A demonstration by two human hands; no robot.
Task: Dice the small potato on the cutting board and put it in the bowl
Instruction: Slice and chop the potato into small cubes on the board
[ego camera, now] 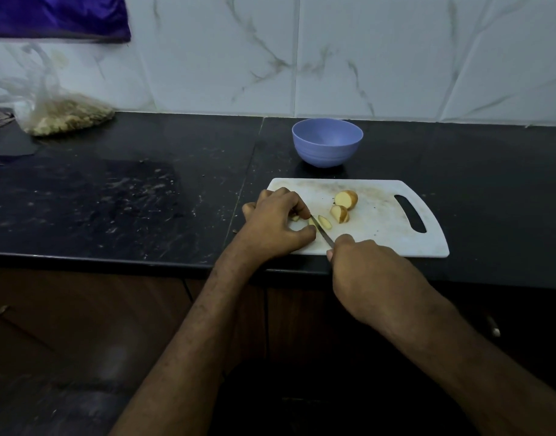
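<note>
A white cutting board (380, 225) lies on the black counter near its front edge. On it sit two potato chunks, one (346, 199) behind the other (339, 213), and a thin slice (324, 222) beside the blade. My left hand (275, 220) presses a small potato piece down at the board's left end, fingers curled over it. My right hand (361, 262) grips a knife (322, 231), its handle hidden in the fist, the blade pointing up-left into the held piece. A purple bowl (327, 141) stands behind the board and looks empty.
A clear plastic bag of pale food (62, 116) lies at the back left of the black counter (128, 196). A purple cloth (56, 17) hangs on the tiled wall above it. The counter edge runs just below the board.
</note>
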